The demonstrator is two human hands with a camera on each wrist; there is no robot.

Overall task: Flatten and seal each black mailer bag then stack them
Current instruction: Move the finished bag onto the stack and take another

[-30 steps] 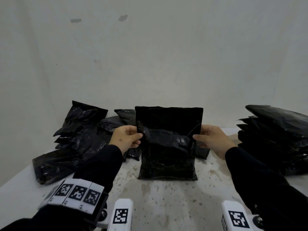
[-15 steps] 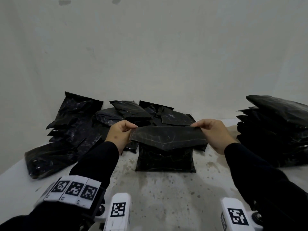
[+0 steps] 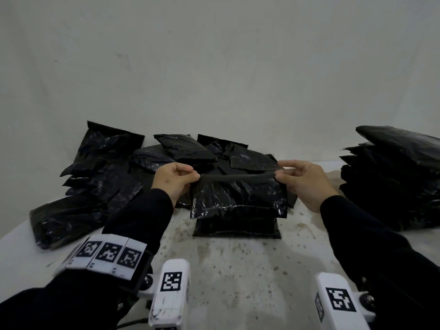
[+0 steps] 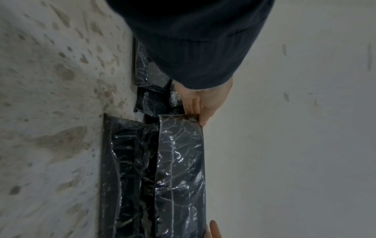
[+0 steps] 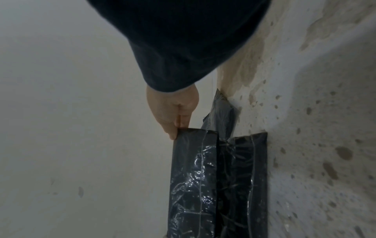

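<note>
Head view: a black mailer bag (image 3: pixel 238 210) stands on the stained counter (image 3: pixel 238 270), its top flap (image 3: pixel 238 196) folded toward the person. The left hand (image 3: pixel 173 181) and right hand (image 3: pixel 302 181) each pinch an end of the fold. To do this step well, I'd hold the crease taut and level, lay the flap square on the body, then press from the middle outward so no air stays trapped. The finished stack (image 3: pixel 395 177) waits at the right.
</note>
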